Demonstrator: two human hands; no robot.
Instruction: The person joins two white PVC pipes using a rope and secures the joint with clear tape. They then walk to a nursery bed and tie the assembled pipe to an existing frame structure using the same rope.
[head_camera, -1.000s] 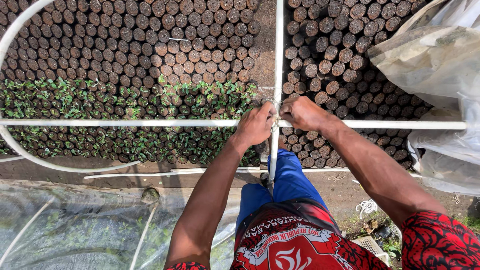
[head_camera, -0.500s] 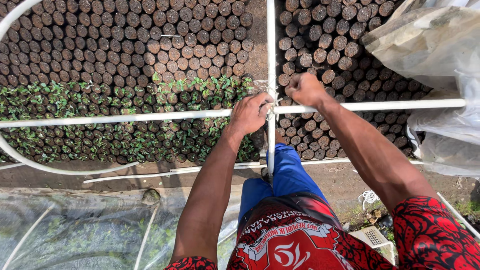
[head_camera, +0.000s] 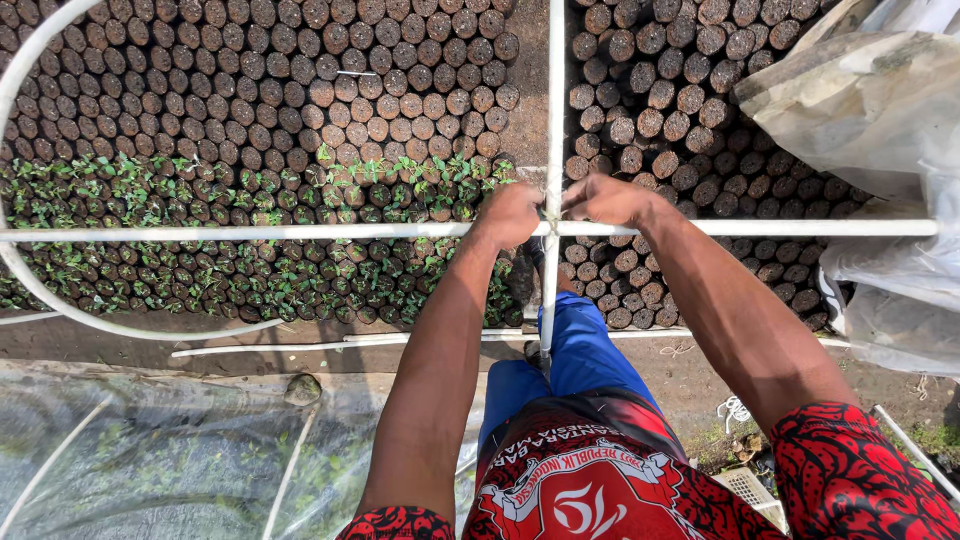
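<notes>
Both hands (head_camera: 555, 208) grip crossed white pipes (head_camera: 300, 232).

two white pipes (head_camera: 300, 232) cross at right angles, tied at the joint.

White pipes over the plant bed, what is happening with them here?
A person has both hands at the spot where two white pipes cross. The left hand and the right hand are closed around the joint, above rows of soil-filled pots, some with small green seedlings. Clear plastic sheet hangs at the right.
</notes>
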